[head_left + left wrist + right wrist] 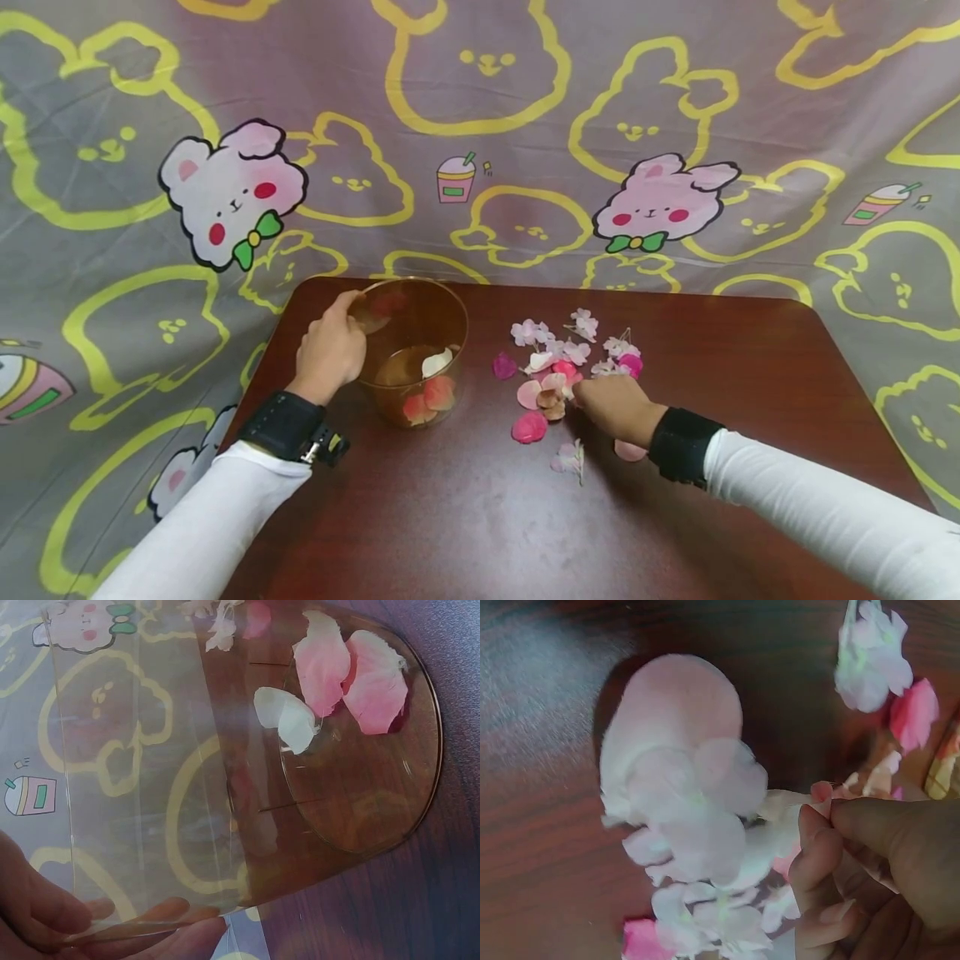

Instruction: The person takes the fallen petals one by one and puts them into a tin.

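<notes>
One cup (412, 350), three petals inside — many loose

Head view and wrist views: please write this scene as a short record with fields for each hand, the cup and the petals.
left hand: grips the rim of the cup
right hand: pinches petals from the pile, seen in the right wrist view
cup: clear amber plastic, upright on the table
in the cup: two pink petals and one white petal
pile of petals: pink and white, loose on the table, right of the cup

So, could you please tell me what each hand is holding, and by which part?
The left hand grips the clear cup by its rim. The right hand pinches a petal at its edge.
</notes>
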`<state>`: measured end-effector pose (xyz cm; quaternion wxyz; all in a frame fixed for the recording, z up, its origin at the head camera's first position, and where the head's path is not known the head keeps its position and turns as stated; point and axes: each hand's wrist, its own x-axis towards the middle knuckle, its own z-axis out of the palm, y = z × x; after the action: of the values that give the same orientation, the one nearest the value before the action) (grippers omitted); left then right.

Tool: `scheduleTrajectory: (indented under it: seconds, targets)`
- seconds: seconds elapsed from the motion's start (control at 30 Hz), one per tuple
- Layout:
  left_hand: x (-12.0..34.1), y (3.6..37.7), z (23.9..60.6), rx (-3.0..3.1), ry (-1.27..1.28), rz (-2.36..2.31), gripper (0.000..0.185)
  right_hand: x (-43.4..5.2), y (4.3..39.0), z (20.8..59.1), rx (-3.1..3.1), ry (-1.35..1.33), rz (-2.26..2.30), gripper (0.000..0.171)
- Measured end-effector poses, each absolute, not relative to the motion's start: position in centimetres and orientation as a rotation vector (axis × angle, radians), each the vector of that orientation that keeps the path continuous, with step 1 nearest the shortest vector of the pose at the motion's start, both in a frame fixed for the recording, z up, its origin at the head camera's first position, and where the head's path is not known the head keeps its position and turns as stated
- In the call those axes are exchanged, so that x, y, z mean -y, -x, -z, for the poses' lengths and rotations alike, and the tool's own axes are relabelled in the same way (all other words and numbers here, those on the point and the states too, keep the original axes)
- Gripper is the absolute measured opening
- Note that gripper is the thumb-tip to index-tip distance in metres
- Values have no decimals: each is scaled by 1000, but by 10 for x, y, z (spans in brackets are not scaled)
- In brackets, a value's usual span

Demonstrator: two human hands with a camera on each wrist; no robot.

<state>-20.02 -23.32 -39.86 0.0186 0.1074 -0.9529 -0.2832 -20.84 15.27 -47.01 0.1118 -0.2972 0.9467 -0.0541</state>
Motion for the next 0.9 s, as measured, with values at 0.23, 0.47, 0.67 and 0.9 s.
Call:
scheduleTrajectory:
  seconds: [0.23,0.47,0.67,0.9]
  targets:
    - [233,200,398,2960,-342,879,49,-150,211,456,-2793,847,156,14]
    - [233,200,399,2956,-344,881,49,-150,214,446,-2827,846,183,10]
    - [232,200,398,2957,-332,873,48,-149,214,441,-2810,816,188,14]
    - [231,200,397,2965,-328,870,49,-148,215,432,-2813,808,211,14]
